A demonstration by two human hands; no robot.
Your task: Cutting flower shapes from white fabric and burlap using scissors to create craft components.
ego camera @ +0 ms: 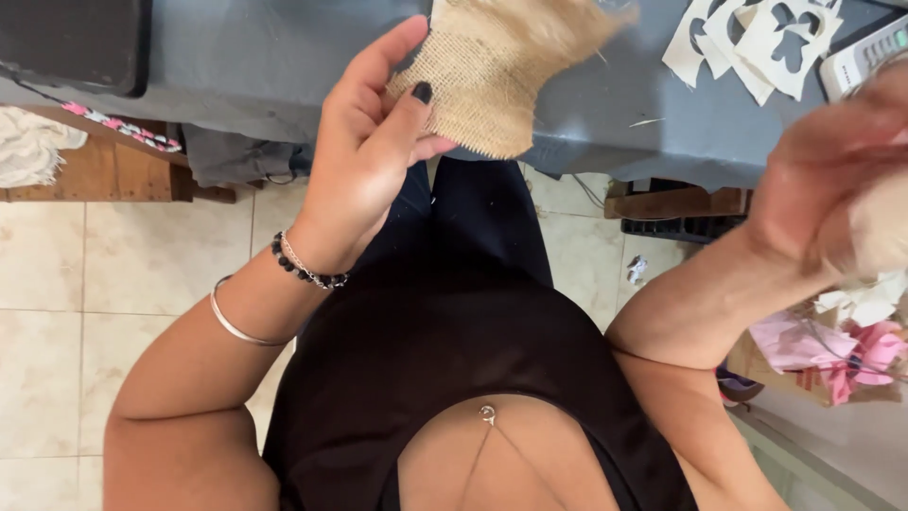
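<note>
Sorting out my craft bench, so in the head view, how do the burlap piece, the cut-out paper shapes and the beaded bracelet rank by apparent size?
1. burlap piece, held in the left hand.
2. cut-out paper shapes, as a pile; it lies farther away, so the gap is unsure.
3. beaded bracelet, clearly smallest.

The piece of burlap [492,71] is a coarse, tan, open-weave cloth, roughly rectangular, with frayed threads along its lower and right edges. It hangs upright in the air just above the near edge of the grey table, its top running out of view. Its lower left corner is pinched between thumb and fingers of the left hand [364,156]. A pale, fuzzy scrap [880,232] sits at the right hand [832,180], possibly more burlap, though blur hides its shape.
</note>
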